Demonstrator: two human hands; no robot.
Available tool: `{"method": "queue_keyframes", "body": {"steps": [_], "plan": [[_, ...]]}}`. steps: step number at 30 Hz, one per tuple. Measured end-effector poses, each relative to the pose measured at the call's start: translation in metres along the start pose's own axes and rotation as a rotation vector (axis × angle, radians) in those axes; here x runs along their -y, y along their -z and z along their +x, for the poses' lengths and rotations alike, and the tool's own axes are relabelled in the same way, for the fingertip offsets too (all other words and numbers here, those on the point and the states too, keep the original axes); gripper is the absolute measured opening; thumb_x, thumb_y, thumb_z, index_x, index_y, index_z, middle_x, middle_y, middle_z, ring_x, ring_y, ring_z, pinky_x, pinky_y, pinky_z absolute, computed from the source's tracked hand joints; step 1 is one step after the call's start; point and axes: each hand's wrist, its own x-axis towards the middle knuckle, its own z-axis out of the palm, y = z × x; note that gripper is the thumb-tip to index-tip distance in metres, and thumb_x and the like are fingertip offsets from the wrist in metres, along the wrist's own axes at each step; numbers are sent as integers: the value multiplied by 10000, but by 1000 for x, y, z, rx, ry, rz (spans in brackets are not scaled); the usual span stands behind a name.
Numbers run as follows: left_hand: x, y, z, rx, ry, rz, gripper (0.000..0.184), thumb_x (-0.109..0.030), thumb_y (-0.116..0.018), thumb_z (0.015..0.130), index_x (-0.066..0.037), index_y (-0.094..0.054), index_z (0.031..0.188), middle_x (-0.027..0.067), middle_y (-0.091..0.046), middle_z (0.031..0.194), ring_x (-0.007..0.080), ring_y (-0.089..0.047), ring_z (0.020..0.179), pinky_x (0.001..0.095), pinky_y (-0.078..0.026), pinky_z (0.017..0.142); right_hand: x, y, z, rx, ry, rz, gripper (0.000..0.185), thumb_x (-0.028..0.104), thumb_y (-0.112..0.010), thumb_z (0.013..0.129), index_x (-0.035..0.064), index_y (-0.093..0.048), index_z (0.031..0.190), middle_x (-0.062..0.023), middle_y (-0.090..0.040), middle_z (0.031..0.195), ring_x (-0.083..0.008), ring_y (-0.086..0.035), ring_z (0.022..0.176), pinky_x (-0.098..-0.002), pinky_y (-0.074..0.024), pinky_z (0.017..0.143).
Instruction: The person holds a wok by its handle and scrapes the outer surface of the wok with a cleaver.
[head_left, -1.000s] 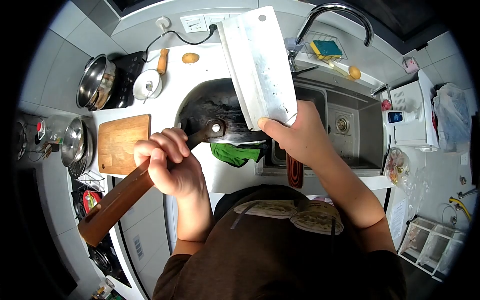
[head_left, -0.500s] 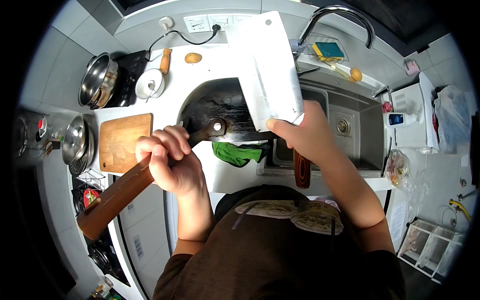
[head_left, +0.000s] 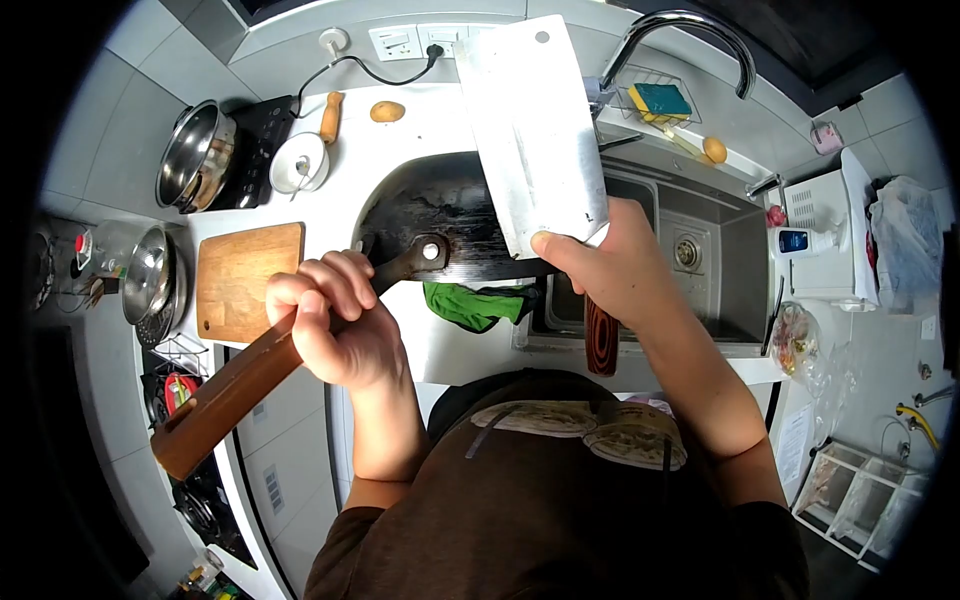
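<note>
Clock centred on pan (head_left: 415,205). Cleaver (head_left: 540,130) at two, overlapping pan in view; right hand (head_left: 612,268) on its near end. Left hand (head_left: 340,325) round pan handle (head_left: 230,400), toward seven. Potato (head_left: 387,111) at eleven on counter (head_left: 430,345); bowl (head_left: 283,165) at ten, spoon (head_left: 302,168) inside; pot (head_left: 195,140) farther left, on cooktop (head_left: 248,140). Cutting board (head_left: 250,285) at eight. Cloth (head_left: 470,307) at five. Sink (head_left: 722,290) at three; sponge (head_left: 662,101) at two, behind sink.

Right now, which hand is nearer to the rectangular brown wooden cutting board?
Left. In view, the left hand, around the brown wooden handle, overlaps the board at its edge; the right hand, gripping the silver metal cleaver, is farther right.
</note>
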Motion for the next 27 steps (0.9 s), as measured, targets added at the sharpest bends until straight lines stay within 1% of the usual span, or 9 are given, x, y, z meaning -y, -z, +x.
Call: {"method": "queue_keyframes", "body": {"steps": [6, 16, 18, 19, 21, 24, 25, 27], "plan": [[0, -1, -2, -6, 0, -6, 175, -159, -456, 820, -104, -371, 677, 9, -388, 506, 127, -386, 452, 304, -372, 561, 0, -1, -1, 6, -8, -65, 260, 169, -620, 720, -58, -631, 847, -119, -631, 665, -154, -603, 595, -305, -468, 571], [-1, -6, -7, -8, 2, 21, 176, -158, -462, 822, -99, -370, 683, 16, -383, 504, 134, -389, 457, 308, -365, 562, 3, -7, -4, 14, 19, -18, 256, 161, -616, 730, -54, -633, 868, -123, -643, 683, -154, -601, 591, -296, -468, 577], [-1, -6, -7, -5, -2, 23, 176, -158, -461, 822, -99, -372, 682, 16, -385, 505, 134, -390, 456, 308, -365, 562, -1, -11, -3, -10, 80, 34, 226, 138, -644, 744, -56, -626, 858, -46, -584, 619, -76, -496, 458, -232, -392, 410], [-1, -6, -8, -1, -5, 24, 176, -158, -461, 823, -98, -374, 681, 15, -387, 505, 134, -390, 455, 309, -365, 562, 0, -10, -3, -11, 82, 34, 226, 138, -644, 744, -56, -626, 858, -46, -584, 619, -76, -496, 458, -232, -392, 410], [-1, -5, -7, 1, -4, 7, 177, -156, -459, 824, -99, -375, 679, 15, -389, 506, 133, -389, 455, 309, -365, 562, 3, -5, -3, 6, 3, -66, 273, 174, -630, 717, -58, -632, 861, -123, -638, 681, -152, -597, 604, -300, -464, 573], [-1, -1, -5, -4, -7, -15, 176, -151, -455, 825, -99, -376, 677, 14, -392, 506, 130, -388, 453, 310, -365, 563, 0, 1, -2, 20, -44, -55, 280, 172, -634, 708, -64, -629, 859, -117, -627, 674, -150, -583, 593, -303, -457, 565], [-1, 0, -4, -7, 1, -23, 174, -148, -453, 826, -100, -377, 676, 13, -392, 505, 129, -388, 453, 310, -366, 564, -1, 2, -2, 16, -15, -67, 273, 163, -631, 707, -66, -626, 855, -109, -619, 671, -144, -566, 584, -303, -449, 555], [-1, 2, -4, -3, -1, -13, 172, -145, -451, 826, -101, -377, 676, 12, -390, 504, 127, -387, 453, 309, -366, 565, -1, 3, -1, 21, -25, -58, 271, 161, -630, 708, -68, -624, 853, -106, -618, 670, -142, -563, 579, -299, -447, 551]]}}
